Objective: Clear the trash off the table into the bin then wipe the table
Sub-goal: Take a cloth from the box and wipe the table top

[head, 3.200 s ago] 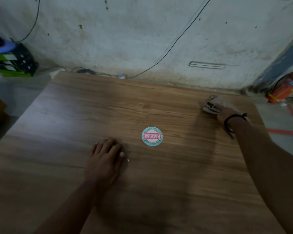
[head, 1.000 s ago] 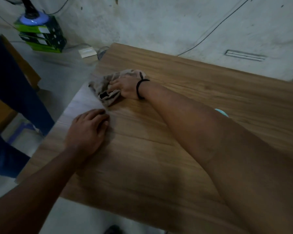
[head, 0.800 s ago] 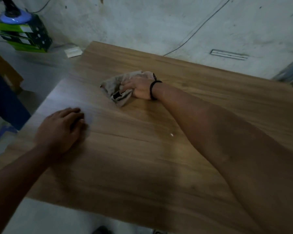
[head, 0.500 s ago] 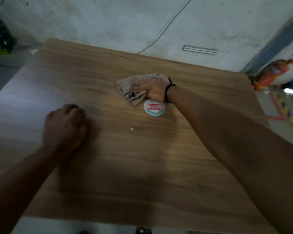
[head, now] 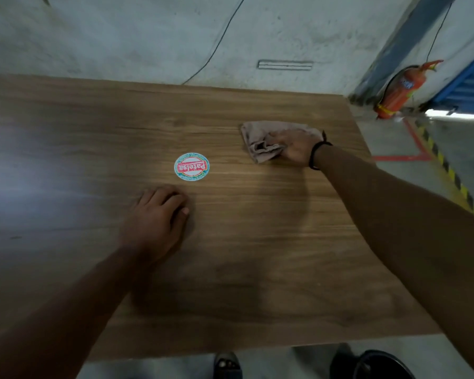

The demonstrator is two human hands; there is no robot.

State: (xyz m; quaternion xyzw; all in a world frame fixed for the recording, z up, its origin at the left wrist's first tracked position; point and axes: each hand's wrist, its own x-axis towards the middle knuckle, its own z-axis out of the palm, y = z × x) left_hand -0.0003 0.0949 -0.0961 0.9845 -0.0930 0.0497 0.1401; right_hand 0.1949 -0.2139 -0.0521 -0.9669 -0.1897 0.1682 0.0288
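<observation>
The wooden table (head: 244,242) fills most of the view. My right hand (head: 296,149) presses a crumpled beige cloth (head: 260,140) onto the tabletop toward the far right; a black band circles that wrist. My left hand (head: 156,222) rests palm down on the wood near the middle, its fingers loosely curled and nothing in it. A round sticker (head: 191,166) with red lettering lies flat on the table just beyond my left hand and to the left of the cloth.
A red fire extinguisher (head: 400,91) leans by the wall at the right. Red and yellow-black floor tape (head: 435,151) runs beside the table's right edge. A dark round bin rim (head: 381,365) and a sandalled foot (head: 226,365) show below the near edge.
My right hand has slid the cloth rightward, from the table's left side across the middle, past the sticker, to the right. My left hand stayed on the wood. The view has swung right.
</observation>
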